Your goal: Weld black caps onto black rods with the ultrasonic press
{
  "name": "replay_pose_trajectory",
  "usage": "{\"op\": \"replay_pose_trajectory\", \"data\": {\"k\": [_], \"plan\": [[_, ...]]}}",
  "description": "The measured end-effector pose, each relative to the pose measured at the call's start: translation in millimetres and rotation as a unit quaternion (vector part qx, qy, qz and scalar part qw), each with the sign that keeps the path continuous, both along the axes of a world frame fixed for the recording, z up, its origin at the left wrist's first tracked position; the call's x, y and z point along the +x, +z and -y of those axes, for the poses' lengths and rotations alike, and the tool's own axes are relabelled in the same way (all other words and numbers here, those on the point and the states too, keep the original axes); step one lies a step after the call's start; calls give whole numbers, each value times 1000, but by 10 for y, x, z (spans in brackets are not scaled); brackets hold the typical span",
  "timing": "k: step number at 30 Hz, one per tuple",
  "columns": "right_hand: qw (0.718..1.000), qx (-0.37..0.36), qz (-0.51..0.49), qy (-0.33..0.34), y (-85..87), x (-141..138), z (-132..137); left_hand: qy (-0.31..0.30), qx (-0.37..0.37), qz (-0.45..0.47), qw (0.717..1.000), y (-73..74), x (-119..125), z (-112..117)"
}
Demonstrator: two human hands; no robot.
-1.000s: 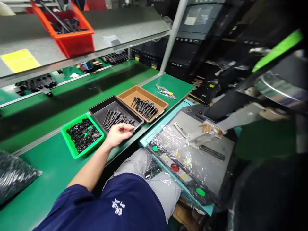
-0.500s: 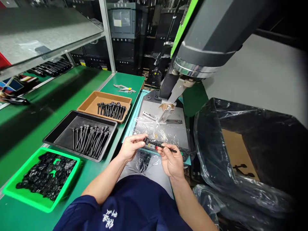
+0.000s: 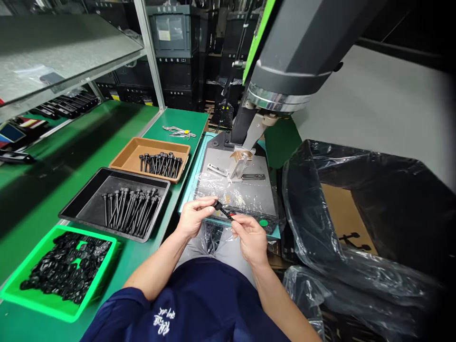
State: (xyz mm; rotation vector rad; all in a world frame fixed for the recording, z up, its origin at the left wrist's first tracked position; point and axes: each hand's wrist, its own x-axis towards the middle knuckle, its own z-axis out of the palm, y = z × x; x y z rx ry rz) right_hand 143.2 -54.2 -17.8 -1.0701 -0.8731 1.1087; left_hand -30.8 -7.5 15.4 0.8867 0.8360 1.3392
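Note:
My left hand (image 3: 194, 216) and my right hand (image 3: 249, 235) meet in front of my lap, both pinching one black pin (image 3: 223, 209) with a round head. The left fingers close around its head end, the right fingers grip its shaft. Just beyond them lies the grey machine plate (image 3: 245, 187) under crinkled clear film. A black tray (image 3: 80, 202) of the same long black pins sits to my left, a brown tray (image 3: 131, 156) of more pins behind it, and a green bin (image 3: 21, 292) of small black parts nearest me.
A large grey press head (image 3: 295, 52) hangs over the plate with a metal fixture (image 3: 238, 161) beneath it. A box lined with black plastic (image 3: 374, 204) stands at my right. Metal tools (image 3: 178, 131) lie at the far end of the green bench. A shelf (image 3: 53, 52) overhangs the left.
One second ago my left hand was reaching at the black tray; it has come to my lap with a pin, and my right hand has joined it. The pin has tilted and drawn in slightly.

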Motion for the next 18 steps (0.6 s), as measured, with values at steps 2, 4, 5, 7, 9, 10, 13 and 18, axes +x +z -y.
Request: {"op": "replay_pose_trajectory", "data": {"k": [2, 4, 5, 7, 9, 10, 13, 18], "plan": [[988, 35, 147, 30, 25, 71, 0, -3, 1, -16, 1000, 0, 1, -9], [958, 93, 269, 43, 40, 137, -1, -11, 4, -35, 999, -6, 5, -17], [942, 125, 310, 38, 40, 160, 1, -16, 5, -42, 999, -12, 10, -21], [920, 171, 353, 15, 17, 177, 13, -17, 5, -47, 999, -28, 28, -33], [910, 190, 369, -1, -23, 162, 33, -6, 1, -39, 999, -48, 54, -49], [909, 191, 370, -3, -43, 149, 45, 0, -3, -31, 1000, -58, 67, -58], [921, 167, 352, 17, -65, 123, 75, 6, -18, -10, 1000, -81, 99, -82], [913, 181, 365, -1, -8, 138, 111, -1, -36, -4, 999, -70, 147, -87]]}}
